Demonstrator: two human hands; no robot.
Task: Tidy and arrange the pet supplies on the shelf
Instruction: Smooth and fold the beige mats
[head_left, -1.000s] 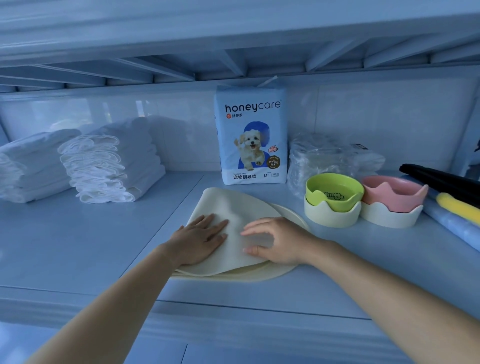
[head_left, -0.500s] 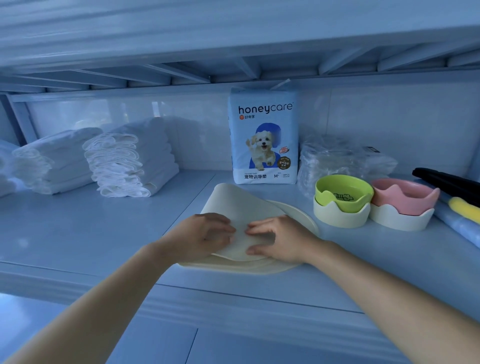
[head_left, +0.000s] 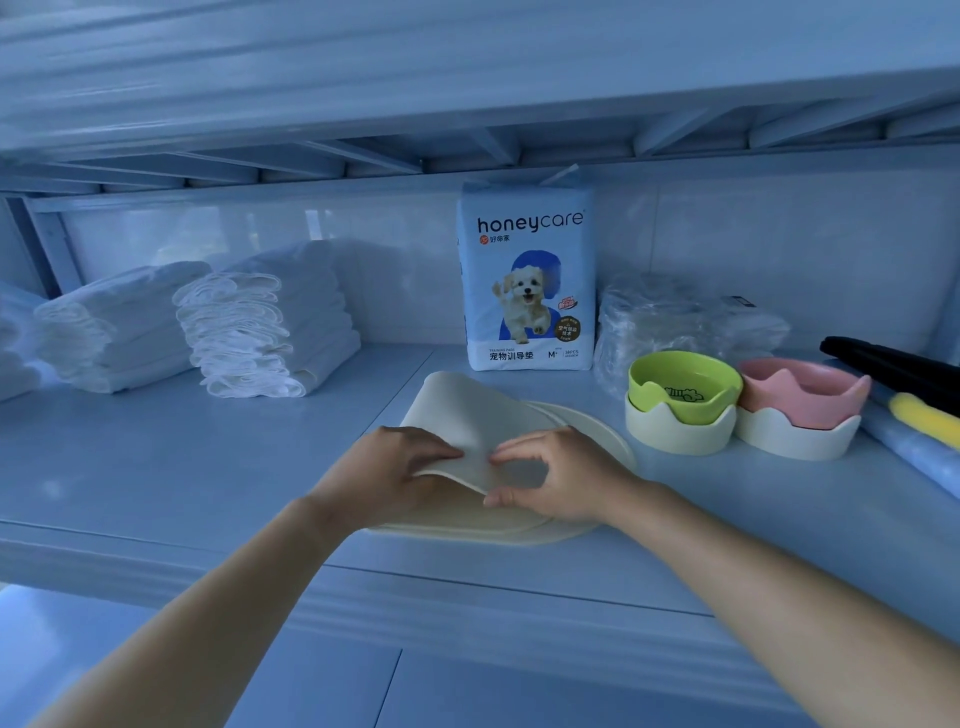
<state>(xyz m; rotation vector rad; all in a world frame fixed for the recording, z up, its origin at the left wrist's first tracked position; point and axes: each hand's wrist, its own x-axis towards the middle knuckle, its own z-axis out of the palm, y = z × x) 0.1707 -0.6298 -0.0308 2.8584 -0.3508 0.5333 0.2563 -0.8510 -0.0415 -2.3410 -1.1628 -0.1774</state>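
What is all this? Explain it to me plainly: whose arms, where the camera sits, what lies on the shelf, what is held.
No machine here: these are a person's two bare arms. The picture comes from a camera worn on the head, looking forward and down at a shelf. The left hand and right hand both pinch the near edge of a cream mat, holding its upper layer off the round layer below. Behind stands a honeycare pack. Left of it are stacks of folded white pads. To the right are a clear bag, a green bowl, a pink bowl, a black tool and a yellow handle.
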